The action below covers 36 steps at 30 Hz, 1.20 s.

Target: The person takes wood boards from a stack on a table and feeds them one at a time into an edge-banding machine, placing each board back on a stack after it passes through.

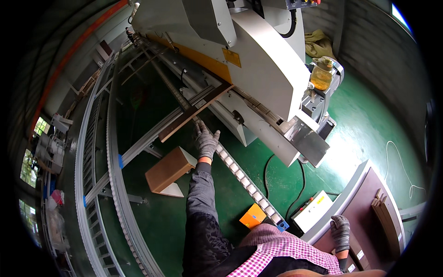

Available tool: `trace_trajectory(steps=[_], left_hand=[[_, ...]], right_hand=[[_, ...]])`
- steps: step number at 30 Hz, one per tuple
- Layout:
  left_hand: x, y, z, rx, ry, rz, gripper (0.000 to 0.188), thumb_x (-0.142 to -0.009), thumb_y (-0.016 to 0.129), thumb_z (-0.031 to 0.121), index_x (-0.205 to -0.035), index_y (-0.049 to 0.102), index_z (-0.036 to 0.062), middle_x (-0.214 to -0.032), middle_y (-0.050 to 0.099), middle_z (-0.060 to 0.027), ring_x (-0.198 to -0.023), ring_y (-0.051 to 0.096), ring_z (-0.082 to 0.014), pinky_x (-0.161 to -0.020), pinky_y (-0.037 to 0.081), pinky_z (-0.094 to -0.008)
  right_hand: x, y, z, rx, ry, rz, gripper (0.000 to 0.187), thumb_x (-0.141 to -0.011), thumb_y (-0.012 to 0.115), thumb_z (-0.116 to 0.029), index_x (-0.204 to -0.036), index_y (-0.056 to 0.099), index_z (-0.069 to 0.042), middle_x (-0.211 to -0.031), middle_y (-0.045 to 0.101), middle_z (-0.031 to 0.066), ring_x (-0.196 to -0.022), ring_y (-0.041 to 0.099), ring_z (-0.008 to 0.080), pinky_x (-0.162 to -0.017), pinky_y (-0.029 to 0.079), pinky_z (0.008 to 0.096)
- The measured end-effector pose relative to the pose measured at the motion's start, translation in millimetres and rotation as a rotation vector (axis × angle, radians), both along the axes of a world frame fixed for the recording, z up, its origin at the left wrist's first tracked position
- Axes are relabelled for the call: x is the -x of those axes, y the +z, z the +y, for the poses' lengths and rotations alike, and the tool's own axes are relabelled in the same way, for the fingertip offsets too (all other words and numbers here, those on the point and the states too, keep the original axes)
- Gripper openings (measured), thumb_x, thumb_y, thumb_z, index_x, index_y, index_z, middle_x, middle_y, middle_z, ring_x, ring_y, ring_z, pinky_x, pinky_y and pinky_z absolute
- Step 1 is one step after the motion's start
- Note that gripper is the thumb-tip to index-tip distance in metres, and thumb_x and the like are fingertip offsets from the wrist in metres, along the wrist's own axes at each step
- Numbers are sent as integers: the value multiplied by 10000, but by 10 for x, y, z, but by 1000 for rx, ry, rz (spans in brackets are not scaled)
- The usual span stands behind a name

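My left hand, in a grey knit glove, is stretched forward over a narrow roller rail. Its thumb stands apart from the fingers, and the fingertips reach the near edge of a long dark brown board strip lying across the machine's rails. I see no grip around the strip. At the lower right, my right hand, gloved alike, rests low over a brown panel with its fingers loosely bent and nothing visible in them. Narrow brown strips lie on that panel.
A large white machine with a yellow band fills the upper middle. Metal conveyor rails run along the left. A brown angled piece, an orange box, a white box and black cables are near the green floor.
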<state>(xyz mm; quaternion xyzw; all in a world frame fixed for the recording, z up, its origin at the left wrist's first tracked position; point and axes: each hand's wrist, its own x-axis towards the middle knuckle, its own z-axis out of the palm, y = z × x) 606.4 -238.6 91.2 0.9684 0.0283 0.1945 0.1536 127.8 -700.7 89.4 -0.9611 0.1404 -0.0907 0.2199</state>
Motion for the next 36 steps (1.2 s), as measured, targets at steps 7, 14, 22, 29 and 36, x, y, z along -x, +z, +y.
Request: trace_trajectory(steps=[7,14,22,29,36], left_hand=[[-661,229,155,-197,144,279,1061,-795,540,758,-1562,185,118,-1630,149,-116,-1495,146,-319,-1200,124,-532],[-942,-10,266,-165,-274,270,625,-805,641,593,-1057,626,21,-1073,604,-261,-1011,582,-429,-844,460,-520],[367,14,-376,-156,-390,240,711,-664,859,346,-1208,582,-17,-1202,590,-270,-1149,549,-420,-998,433,-481],[2276,755,-1052,-477,-394,323,772,-605,847,565,-1179,634,96,-1195,620,-164,-1075,615,-356,-884,510,-506],[4030,505,-3193,-368,-1329,381,743,-503,897,445,-1055,606,41,-987,632,-169,-898,623,-354,-789,502,-456]], right_hand=[[99,-37,156,28,-73,72,185,-764,683,-80,-946,694,-52,-958,677,161,-934,628,367,-858,498,445],[302,-7,30,91,-13,83,162,-814,655,-176,-943,667,-79,-879,631,139,-858,604,347,-778,482,457],[296,192,80,-76,14,-43,114,-825,659,-188,-924,667,-132,-848,646,97,-816,630,318,-727,510,459],[324,226,244,38,167,-360,447,-834,674,-240,-1250,576,-107,-1276,581,124,-1230,532,320,-1047,414,452],[1322,-33,-412,346,-183,-142,751,-714,751,-327,-1388,465,-155,-1414,474,135,-1356,409,337,-1151,265,519]])
